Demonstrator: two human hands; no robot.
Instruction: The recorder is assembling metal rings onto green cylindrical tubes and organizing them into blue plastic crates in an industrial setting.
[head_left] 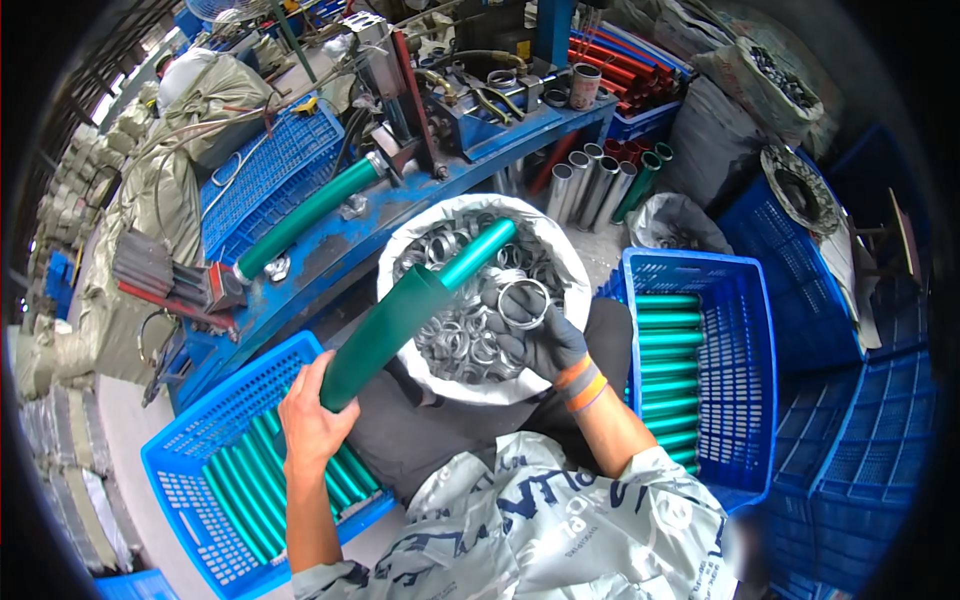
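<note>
My bare left hand [315, 412] is closed around the near end of a green metal tube [385, 335]. The tube slants up and away over a white sack [420, 375] filled with loose silver rings [462, 345]. Its far part looks narrower and brighter; I cannot tell whether that is a second tube. My right hand [552, 345], in a dark glove with an orange wristband, grips a silver ring [523, 303] above the sack. The ring is apart from the tube.
Blue crates of green tubes stand at left [160, 455] and right [765, 380]. Beyond, a blue workbench [370, 235] carries another green tube [310, 218] between fixtures. Silver tubes [600, 190] stand upright behind the sack. Stacked blue crates [850, 440] line the far right.
</note>
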